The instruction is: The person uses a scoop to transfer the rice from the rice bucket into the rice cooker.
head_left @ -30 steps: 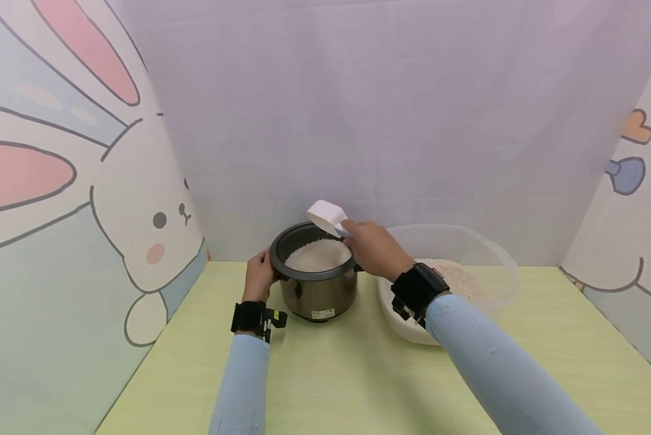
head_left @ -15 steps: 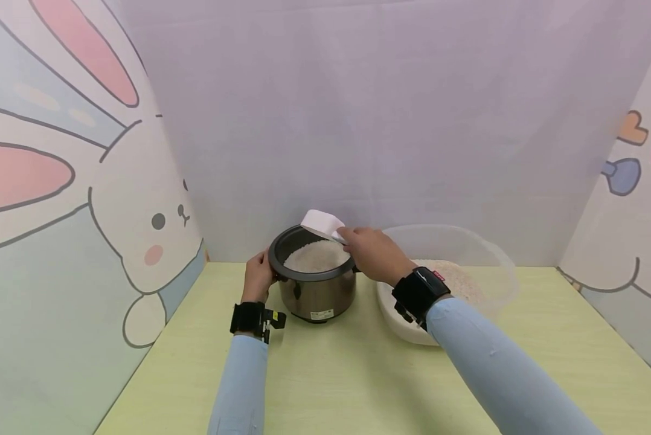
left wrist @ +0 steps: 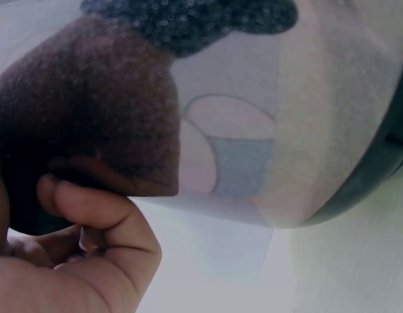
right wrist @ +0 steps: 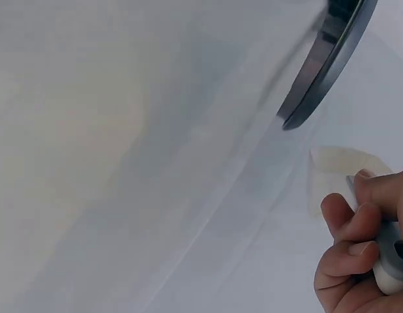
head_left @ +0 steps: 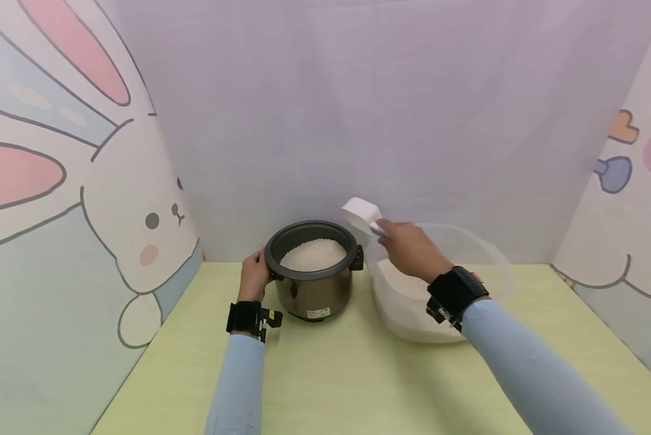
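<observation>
A rice cooker (head_left: pixel 298 296) without a lid stands near the back wall, with white rice (head_left: pixel 313 255) heaped inside. My left hand (head_left: pixel 253 278) holds its left side; in the left wrist view, curled fingers and thumb grip the black side handle (left wrist: pixel 29 202). The cooker's right handle (head_left: pixel 357 258) is free. My right hand (head_left: pixel 412 249) grips a white scoop (head_left: pixel 360 211) by its grey handle (right wrist: pixel 392 251), up in the air right of the cooker's rim. Below it is a translucent plastic tub (head_left: pixel 412 323) with rice (head_left: pixel 404 281) in it. The scoop's inside is hard to make out.
The yellow-green tabletop (head_left: pixel 325 374) runs up to a pale back curtain (head_left: pixel 358 121). Side panels with a cartoon rabbit (head_left: pixel 141 223) and other drawings (head_left: pixel 619 229) stand left and right. The tub's raised clear rim (head_left: pixel 499 260) lies behind my right wrist.
My right hand has carried the scoop rightward from above the cooker to above the tub's left side. Before that, the scoop tipped down over the cooker. My left hand has kept its hold.
</observation>
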Action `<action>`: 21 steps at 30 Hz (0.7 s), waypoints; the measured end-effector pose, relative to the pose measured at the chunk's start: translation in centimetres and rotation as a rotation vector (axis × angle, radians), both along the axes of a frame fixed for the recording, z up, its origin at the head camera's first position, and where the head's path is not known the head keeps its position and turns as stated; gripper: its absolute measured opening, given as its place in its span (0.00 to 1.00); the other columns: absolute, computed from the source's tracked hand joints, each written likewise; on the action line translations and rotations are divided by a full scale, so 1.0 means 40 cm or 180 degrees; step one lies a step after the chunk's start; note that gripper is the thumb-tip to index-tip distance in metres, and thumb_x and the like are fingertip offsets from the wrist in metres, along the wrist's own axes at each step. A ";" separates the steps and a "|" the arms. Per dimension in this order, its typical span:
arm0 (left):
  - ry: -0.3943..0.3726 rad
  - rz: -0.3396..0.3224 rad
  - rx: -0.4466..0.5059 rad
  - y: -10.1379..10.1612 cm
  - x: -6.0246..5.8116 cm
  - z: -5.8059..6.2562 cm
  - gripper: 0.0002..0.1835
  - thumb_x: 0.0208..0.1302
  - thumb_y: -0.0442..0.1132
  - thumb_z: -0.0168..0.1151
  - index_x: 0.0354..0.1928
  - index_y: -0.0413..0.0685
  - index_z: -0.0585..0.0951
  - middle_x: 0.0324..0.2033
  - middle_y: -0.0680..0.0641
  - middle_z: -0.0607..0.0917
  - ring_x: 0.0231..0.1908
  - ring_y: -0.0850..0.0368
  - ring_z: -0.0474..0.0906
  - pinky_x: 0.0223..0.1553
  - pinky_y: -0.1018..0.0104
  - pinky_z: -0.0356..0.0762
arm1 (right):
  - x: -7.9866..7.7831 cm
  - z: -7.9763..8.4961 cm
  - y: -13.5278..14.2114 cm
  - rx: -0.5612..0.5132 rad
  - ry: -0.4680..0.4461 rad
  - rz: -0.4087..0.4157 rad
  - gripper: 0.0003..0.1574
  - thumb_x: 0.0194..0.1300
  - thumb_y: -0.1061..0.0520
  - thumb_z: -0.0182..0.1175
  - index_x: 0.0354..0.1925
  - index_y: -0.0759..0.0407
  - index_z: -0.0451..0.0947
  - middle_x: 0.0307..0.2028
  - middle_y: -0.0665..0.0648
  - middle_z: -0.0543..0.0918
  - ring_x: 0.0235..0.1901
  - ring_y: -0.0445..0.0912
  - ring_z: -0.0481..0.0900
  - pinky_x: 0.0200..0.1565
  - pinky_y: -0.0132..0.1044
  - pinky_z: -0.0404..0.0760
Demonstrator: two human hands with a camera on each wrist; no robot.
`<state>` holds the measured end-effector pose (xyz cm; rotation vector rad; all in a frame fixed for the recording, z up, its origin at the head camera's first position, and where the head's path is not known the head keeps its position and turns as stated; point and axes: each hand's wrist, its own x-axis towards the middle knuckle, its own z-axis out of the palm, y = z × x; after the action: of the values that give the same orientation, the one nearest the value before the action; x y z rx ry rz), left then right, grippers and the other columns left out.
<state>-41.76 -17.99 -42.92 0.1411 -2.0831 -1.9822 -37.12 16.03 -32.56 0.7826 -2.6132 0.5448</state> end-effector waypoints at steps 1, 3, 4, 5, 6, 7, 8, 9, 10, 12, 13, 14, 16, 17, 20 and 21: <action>0.0000 0.0012 -0.0004 -0.001 -0.001 0.001 0.25 0.82 0.52 0.47 0.48 0.35 0.82 0.22 0.51 0.73 0.22 0.61 0.75 0.29 0.67 0.80 | 0.002 -0.002 0.021 0.0000 -0.0052 -0.0061 0.21 0.76 0.65 0.56 0.64 0.67 0.72 0.43 0.67 0.85 0.39 0.58 0.84 0.41 0.52 0.80; 0.0000 0.0019 -0.0012 -0.003 -0.004 0.001 0.25 0.83 0.52 0.47 0.48 0.35 0.82 0.22 0.51 0.73 0.22 0.61 0.75 0.28 0.67 0.80 | 0.004 -0.012 0.066 0.0029 -0.0145 -0.0172 0.19 0.76 0.65 0.55 0.62 0.67 0.73 0.43 0.67 0.85 0.38 0.57 0.83 0.40 0.51 0.78; -0.0001 0.0016 -0.0018 -0.004 -0.006 0.001 0.25 0.82 0.52 0.47 0.48 0.35 0.82 0.22 0.51 0.73 0.21 0.61 0.75 0.28 0.67 0.80 | 0.005 -0.019 0.089 0.0042 -0.0181 -0.0212 0.18 0.76 0.66 0.55 0.61 0.68 0.73 0.43 0.67 0.84 0.38 0.58 0.83 0.39 0.51 0.78; -0.0005 0.0014 -0.0023 -0.005 -0.008 0.002 0.25 0.82 0.52 0.47 0.49 0.34 0.82 0.23 0.51 0.74 0.21 0.61 0.75 0.28 0.68 0.80 | 0.006 -0.027 0.111 0.0064 -0.0204 -0.0245 0.17 0.76 0.66 0.55 0.60 0.68 0.74 0.43 0.67 0.84 0.38 0.58 0.83 0.39 0.51 0.78; -0.0013 0.0021 -0.0024 -0.005 -0.010 0.002 0.25 0.82 0.52 0.47 0.49 0.35 0.82 0.23 0.51 0.74 0.22 0.61 0.75 0.28 0.68 0.80 | 0.008 -0.036 0.133 0.0074 -0.0226 -0.0284 0.16 0.75 0.67 0.55 0.59 0.69 0.75 0.42 0.67 0.84 0.38 0.58 0.83 0.39 0.51 0.78; -0.0017 0.0030 -0.0028 -0.006 -0.012 0.002 0.25 0.82 0.53 0.47 0.50 0.35 0.82 0.23 0.51 0.74 0.22 0.61 0.75 0.28 0.68 0.80 | 0.008 -0.045 0.154 0.0087 -0.0236 -0.0305 0.15 0.75 0.67 0.55 0.58 0.69 0.75 0.42 0.67 0.84 0.37 0.57 0.83 0.38 0.51 0.77; -0.0020 0.0036 -0.0027 -0.007 -0.013 0.001 0.25 0.82 0.52 0.47 0.50 0.35 0.82 0.24 0.50 0.74 0.22 0.61 0.75 0.28 0.69 0.80 | 0.010 -0.053 0.174 0.0096 -0.0250 -0.0334 0.14 0.74 0.67 0.55 0.56 0.70 0.76 0.42 0.67 0.84 0.37 0.57 0.83 0.38 0.51 0.77; -0.0029 0.0037 -0.0029 -0.008 -0.014 0.001 0.25 0.82 0.52 0.47 0.51 0.36 0.82 0.24 0.50 0.75 0.22 0.61 0.76 0.28 0.69 0.80 | 0.011 -0.061 0.192 0.0108 -0.0280 -0.0366 0.12 0.74 0.67 0.56 0.54 0.70 0.77 0.41 0.66 0.85 0.36 0.57 0.83 0.38 0.52 0.77; -0.0039 0.0038 -0.0023 -0.009 -0.014 0.001 0.25 0.82 0.52 0.47 0.51 0.36 0.82 0.25 0.50 0.75 0.23 0.61 0.76 0.28 0.69 0.80 | 0.014 -0.068 0.210 0.0133 -0.0298 -0.0393 0.11 0.74 0.68 0.56 0.52 0.70 0.77 0.40 0.66 0.85 0.36 0.57 0.83 0.37 0.52 0.77; -0.0047 0.0032 -0.0017 -0.009 -0.012 0.000 0.25 0.82 0.52 0.47 0.52 0.36 0.82 0.26 0.49 0.75 0.24 0.61 0.76 0.28 0.69 0.80 | 0.016 -0.081 0.241 0.0184 -0.0350 -0.0466 0.09 0.73 0.68 0.57 0.50 0.70 0.78 0.38 0.65 0.85 0.34 0.56 0.82 0.37 0.52 0.78; -0.0042 0.0023 -0.0015 -0.010 -0.011 0.000 0.25 0.83 0.51 0.47 0.52 0.36 0.82 0.26 0.49 0.75 0.24 0.61 0.76 0.28 0.70 0.80 | 0.017 -0.087 0.255 0.0214 -0.0381 -0.0498 0.08 0.73 0.68 0.57 0.48 0.70 0.78 0.37 0.64 0.84 0.33 0.56 0.82 0.36 0.53 0.78; -0.0045 0.0013 -0.0009 -0.010 -0.010 0.000 0.25 0.83 0.52 0.47 0.52 0.36 0.82 0.26 0.49 0.75 0.24 0.61 0.76 0.28 0.70 0.80 | 0.017 -0.092 0.268 0.0247 -0.0411 -0.0536 0.07 0.72 0.68 0.57 0.47 0.69 0.78 0.35 0.63 0.84 0.32 0.55 0.82 0.36 0.53 0.78; -0.0041 0.0000 0.0008 -0.010 -0.007 -0.001 0.25 0.82 0.52 0.47 0.52 0.36 0.82 0.26 0.50 0.75 0.24 0.61 0.76 0.27 0.70 0.80 | 0.020 -0.102 0.289 0.0323 -0.0452 -0.0611 0.05 0.71 0.68 0.58 0.44 0.69 0.78 0.33 0.62 0.83 0.31 0.55 0.81 0.35 0.52 0.78; -0.0036 -0.0004 0.0011 -0.009 -0.007 -0.002 0.25 0.82 0.52 0.47 0.52 0.36 0.82 0.25 0.50 0.75 0.23 0.61 0.76 0.27 0.70 0.79 | 0.020 -0.106 0.297 0.0362 -0.0468 -0.0653 0.04 0.71 0.68 0.58 0.44 0.69 0.78 0.33 0.62 0.83 0.30 0.54 0.81 0.35 0.52 0.78; -0.0014 -0.0010 0.0033 -0.005 -0.005 -0.003 0.25 0.82 0.52 0.48 0.50 0.36 0.82 0.23 0.51 0.74 0.22 0.62 0.75 0.27 0.70 0.79 | 0.024 -0.114 0.316 0.0517 -0.0517 -0.0794 0.04 0.69 0.69 0.60 0.42 0.70 0.78 0.31 0.62 0.83 0.28 0.55 0.81 0.33 0.52 0.78; -0.0007 -0.0015 0.0041 -0.003 -0.004 -0.003 0.25 0.82 0.52 0.48 0.50 0.36 0.82 0.23 0.52 0.74 0.22 0.62 0.75 0.27 0.71 0.79 | 0.026 -0.115 0.320 0.0577 -0.0537 -0.0839 0.05 0.69 0.69 0.60 0.43 0.70 0.78 0.30 0.62 0.83 0.28 0.55 0.81 0.32 0.52 0.79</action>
<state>-41.93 -18.11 -43.04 0.1412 -2.0742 -1.9994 -36.09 28.84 -37.18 0.4468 -2.8927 0.3134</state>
